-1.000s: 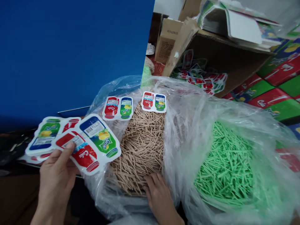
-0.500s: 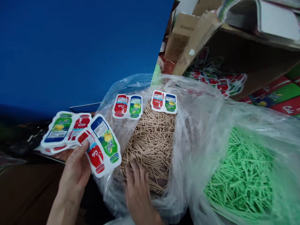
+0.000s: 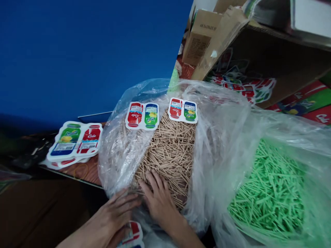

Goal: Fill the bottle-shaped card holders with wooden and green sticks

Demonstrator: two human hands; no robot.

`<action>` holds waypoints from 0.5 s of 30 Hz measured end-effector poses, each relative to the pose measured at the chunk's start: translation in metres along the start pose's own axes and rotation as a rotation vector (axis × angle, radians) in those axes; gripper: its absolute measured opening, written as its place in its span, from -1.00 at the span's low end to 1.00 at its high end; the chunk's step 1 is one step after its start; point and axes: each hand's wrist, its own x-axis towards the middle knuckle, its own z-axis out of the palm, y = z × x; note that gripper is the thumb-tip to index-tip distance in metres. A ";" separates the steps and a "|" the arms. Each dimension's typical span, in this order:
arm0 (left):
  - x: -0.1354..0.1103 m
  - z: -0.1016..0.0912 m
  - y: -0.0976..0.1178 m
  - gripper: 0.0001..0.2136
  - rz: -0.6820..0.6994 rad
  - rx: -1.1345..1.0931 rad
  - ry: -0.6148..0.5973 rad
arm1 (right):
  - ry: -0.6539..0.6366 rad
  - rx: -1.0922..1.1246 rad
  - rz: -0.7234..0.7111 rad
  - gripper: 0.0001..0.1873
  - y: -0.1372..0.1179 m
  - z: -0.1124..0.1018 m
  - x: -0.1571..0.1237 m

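My right hand [image 3: 158,199] lies open with its fingers spread on a heap of tan wooden sticks [image 3: 168,151] inside a clear plastic bag [image 3: 116,151]. Low beside it, my left hand [image 3: 116,215] has its fingertips against the bag's near edge. It keeps a bottle-printed card [image 3: 133,234] under the palm, only a corner showing. Two more such cards [image 3: 142,116] [image 3: 182,110] rest on the far edge of the tan heap. A small stack of the same cards [image 3: 74,141] lies on the table to the left.
A second clear bag at the right holds green sticks [image 3: 269,193]. Behind it an open cardboard box [image 3: 258,58] on its side spills more printed cards [image 3: 248,90]. Smaller cartons [image 3: 199,38] and red-green packs [image 3: 307,103] stand at the back. A blue panel [image 3: 90,51] fills the upper left.
My left hand came down from beside the card stack to the bag's near edge, carrying one card with it. My right hand shifted slightly on the tan sticks. The view drifted left.
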 end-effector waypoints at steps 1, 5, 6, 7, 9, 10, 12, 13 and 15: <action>0.002 0.009 -0.002 -0.67 0.054 0.122 0.010 | -0.013 0.007 0.007 -0.49 0.000 -0.002 0.001; 0.008 0.042 -0.008 -0.79 0.134 0.309 0.285 | -0.077 0.031 0.018 -0.43 -0.003 -0.011 0.003; 0.008 0.045 -0.007 -0.79 0.152 0.300 0.306 | -0.104 0.034 0.019 -0.42 -0.003 -0.013 0.003; 0.008 0.045 -0.004 -0.77 0.168 0.277 0.288 | -0.132 0.037 0.019 -0.41 -0.004 -0.016 0.003; 0.008 0.036 0.003 -0.76 0.187 0.226 0.204 | -0.176 0.040 0.020 -0.38 -0.004 -0.019 0.002; 0.008 0.030 0.007 -0.76 0.195 0.206 0.159 | -0.193 0.042 0.025 -0.37 -0.005 -0.020 0.002; 0.010 0.015 0.015 -0.76 0.215 0.191 0.121 | -0.212 0.042 0.040 -0.34 -0.008 -0.018 0.004; 0.011 0.009 0.018 -0.76 0.232 0.198 0.117 | -0.218 0.041 0.048 -0.32 -0.010 -0.016 0.006; 0.015 0.000 0.023 -0.75 0.268 0.228 0.138 | -0.225 0.049 0.062 -0.25 -0.015 -0.012 0.011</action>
